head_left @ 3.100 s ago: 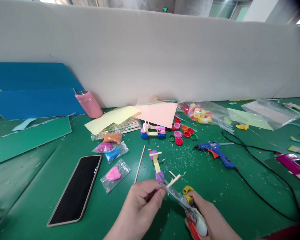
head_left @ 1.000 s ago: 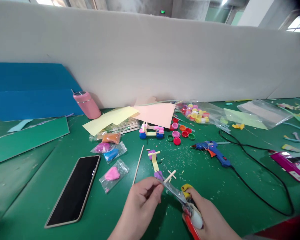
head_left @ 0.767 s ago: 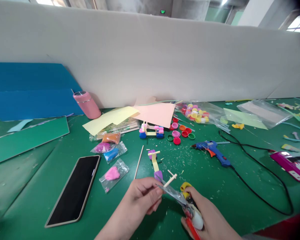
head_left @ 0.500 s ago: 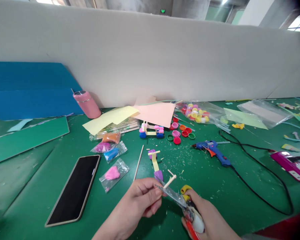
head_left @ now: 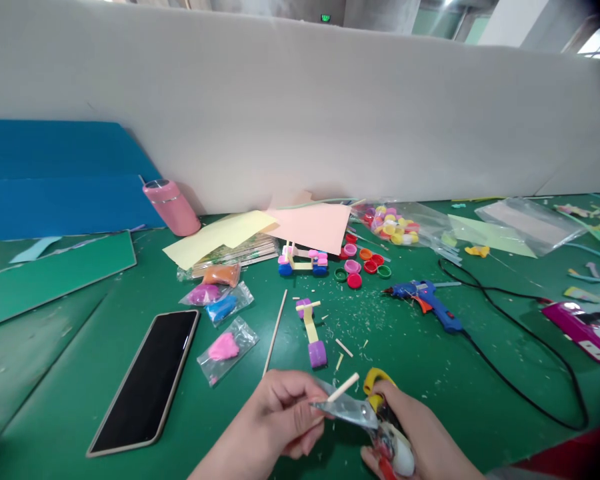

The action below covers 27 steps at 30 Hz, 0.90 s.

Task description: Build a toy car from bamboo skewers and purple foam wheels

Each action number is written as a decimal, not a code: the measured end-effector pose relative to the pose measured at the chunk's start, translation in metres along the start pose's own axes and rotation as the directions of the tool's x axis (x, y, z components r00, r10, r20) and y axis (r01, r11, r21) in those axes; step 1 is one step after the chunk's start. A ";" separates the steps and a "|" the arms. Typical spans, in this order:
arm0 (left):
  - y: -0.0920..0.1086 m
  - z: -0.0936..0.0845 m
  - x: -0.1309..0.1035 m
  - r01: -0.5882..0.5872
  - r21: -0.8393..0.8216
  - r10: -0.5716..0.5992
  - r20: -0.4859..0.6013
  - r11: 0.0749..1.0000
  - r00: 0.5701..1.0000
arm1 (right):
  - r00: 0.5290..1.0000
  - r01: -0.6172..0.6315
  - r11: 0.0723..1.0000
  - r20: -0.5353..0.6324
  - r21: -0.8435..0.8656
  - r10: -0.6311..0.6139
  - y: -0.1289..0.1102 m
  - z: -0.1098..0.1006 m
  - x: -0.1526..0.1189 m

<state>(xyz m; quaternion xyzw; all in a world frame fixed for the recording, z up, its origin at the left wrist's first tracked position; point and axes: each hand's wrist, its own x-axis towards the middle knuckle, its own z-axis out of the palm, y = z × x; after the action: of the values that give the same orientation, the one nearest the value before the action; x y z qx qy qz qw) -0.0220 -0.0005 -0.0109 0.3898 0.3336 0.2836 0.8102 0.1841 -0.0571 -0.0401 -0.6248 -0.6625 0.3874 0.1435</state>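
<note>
My left hand (head_left: 290, 417) pinches a short pale wooden stick (head_left: 344, 387) at the lower middle. In my right hand (head_left: 415, 427) is a pair of scissors (head_left: 353, 410) with yellow and red handles, its blades lying across the stick close to my left fingertips. Just beyond my hands rests a small piece (head_left: 311, 327) made of a yellow strip with purple blocks at both ends and a thin stick across the far one. Behind it stands a little model car (head_left: 303, 260) with blue and pink parts. Cut stick bits (head_left: 345, 347) lie in front of the blades.
A phone (head_left: 145, 380) and bags of coloured clay (head_left: 225, 347) lie to the left, beside a long thin stick (head_left: 275, 331). Bottle caps (head_left: 353, 267) sit mid-table. On the right are a blue glue gun (head_left: 425, 300) and its black cord (head_left: 525, 340). A pink bottle (head_left: 173, 208) stands behind.
Both hands have come slightly lower and nearer to me with the stick and scissors. The purple-ended piece and the stick bits beside it are less covered now.
</note>
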 end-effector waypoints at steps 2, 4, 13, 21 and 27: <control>-0.004 -0.003 0.000 0.012 -0.080 -0.008 0.053 0.997 0.999 | 1.000 0.006 1.000 0.015 -0.011 -0.006 0.003 0.002 0.001; -0.009 -0.005 0.000 0.015 -0.134 -0.004 0.082 0.991 0.997 | 1.000 0.017 0.999 0.025 -0.033 -0.016 0.005 0.002 0.001; -0.008 0.001 -0.005 -0.032 -0.115 0.036 0.033 0.993 0.999 | 0.965 0.145 0.977 -0.194 -0.154 -0.174 -0.011 -0.022 -0.004; -0.007 0.002 -0.007 -0.106 -0.174 0.108 0.007 0.979 0.994 | 0.934 0.266 0.943 -0.188 -0.198 -0.303 -0.016 -0.038 -0.003; -0.008 0.007 -0.005 -0.120 -0.155 0.127 0.035 0.981 0.991 | 0.952 0.276 0.931 -0.065 -0.238 -0.299 -0.022 -0.049 -0.001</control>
<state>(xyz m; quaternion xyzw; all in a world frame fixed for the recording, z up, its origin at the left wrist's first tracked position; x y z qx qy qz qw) -0.0183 -0.0110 -0.0126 0.3528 0.2679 0.3491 0.8258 0.2013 -0.0396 0.0075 -0.5518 -0.7786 0.2527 0.1596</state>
